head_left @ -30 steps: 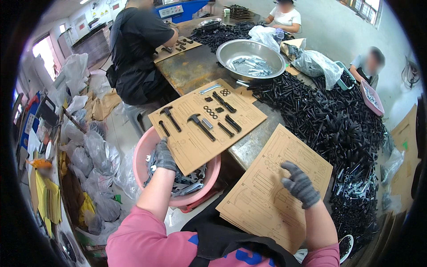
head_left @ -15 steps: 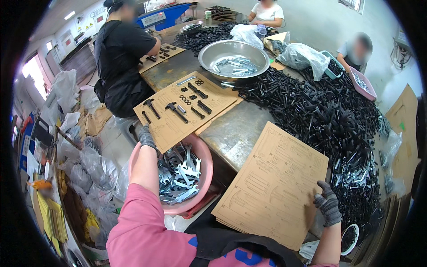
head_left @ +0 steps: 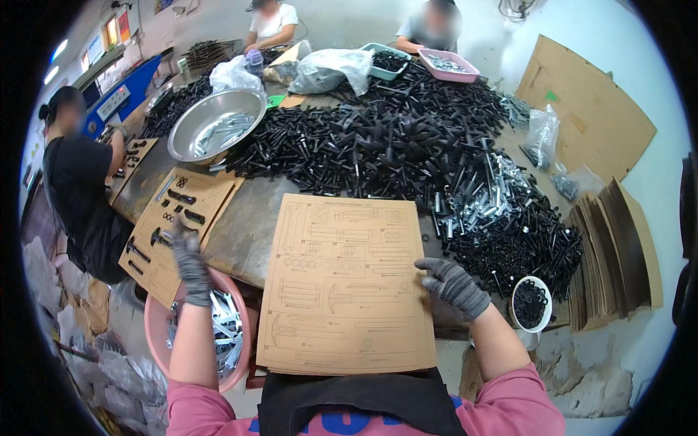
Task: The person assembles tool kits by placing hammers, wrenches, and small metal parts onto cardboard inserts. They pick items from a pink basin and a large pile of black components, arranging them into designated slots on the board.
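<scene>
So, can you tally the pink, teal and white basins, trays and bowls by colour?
Pink: 2 (the basin by the left hand, the pink tray across the table)
Teal: 1 (the teal tray)
White: 1 (the bowl of black rings)
Total: 4

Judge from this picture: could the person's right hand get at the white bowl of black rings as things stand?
Probably yes: the gloved right hand looks open and empty, the open-topped white bowl stands close to its right, and only loose small black parts seem to lie between them.
</scene>
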Available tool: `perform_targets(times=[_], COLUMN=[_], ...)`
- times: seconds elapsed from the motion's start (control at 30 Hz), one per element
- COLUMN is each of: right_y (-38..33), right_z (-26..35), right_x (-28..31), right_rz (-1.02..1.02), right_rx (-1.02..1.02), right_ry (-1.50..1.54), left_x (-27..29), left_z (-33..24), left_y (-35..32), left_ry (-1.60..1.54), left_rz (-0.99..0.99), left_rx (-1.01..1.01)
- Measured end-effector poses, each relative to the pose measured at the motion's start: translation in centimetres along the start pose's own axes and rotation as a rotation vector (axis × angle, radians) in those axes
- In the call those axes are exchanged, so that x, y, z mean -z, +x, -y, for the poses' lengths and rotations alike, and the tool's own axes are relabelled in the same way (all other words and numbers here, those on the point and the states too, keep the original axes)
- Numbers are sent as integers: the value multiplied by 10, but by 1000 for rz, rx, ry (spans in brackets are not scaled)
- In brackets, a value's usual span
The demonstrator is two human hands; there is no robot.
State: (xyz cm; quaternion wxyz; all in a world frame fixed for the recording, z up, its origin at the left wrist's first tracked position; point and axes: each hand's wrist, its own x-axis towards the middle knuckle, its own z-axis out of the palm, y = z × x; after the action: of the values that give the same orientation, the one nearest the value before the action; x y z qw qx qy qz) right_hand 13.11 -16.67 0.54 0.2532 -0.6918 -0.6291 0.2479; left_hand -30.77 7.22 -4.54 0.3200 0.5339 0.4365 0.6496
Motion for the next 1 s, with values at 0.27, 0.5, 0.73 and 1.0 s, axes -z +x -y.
perform_targets(times=[0.27, 0.5, 0.73, 1.0], right_y=[15, 69, 144, 172], right_z=[-30, -82, -101, -115], right_x=[36, 106, 149, 163], right_rz=[-27, -367, -503, -572], right_rx=[-10, -132, -541, -688], right_ry=[-169, -705, -834, -535], left_x=[-184, -203, -203, -203], left_z=[-41, -24, -27, -30], left_y=[-80, -98, -97, -95], left_ry=[617, 877, 873, 839], left_rz=[910, 1007, 985, 976], left_rx=[-432, -640, -648, -660])
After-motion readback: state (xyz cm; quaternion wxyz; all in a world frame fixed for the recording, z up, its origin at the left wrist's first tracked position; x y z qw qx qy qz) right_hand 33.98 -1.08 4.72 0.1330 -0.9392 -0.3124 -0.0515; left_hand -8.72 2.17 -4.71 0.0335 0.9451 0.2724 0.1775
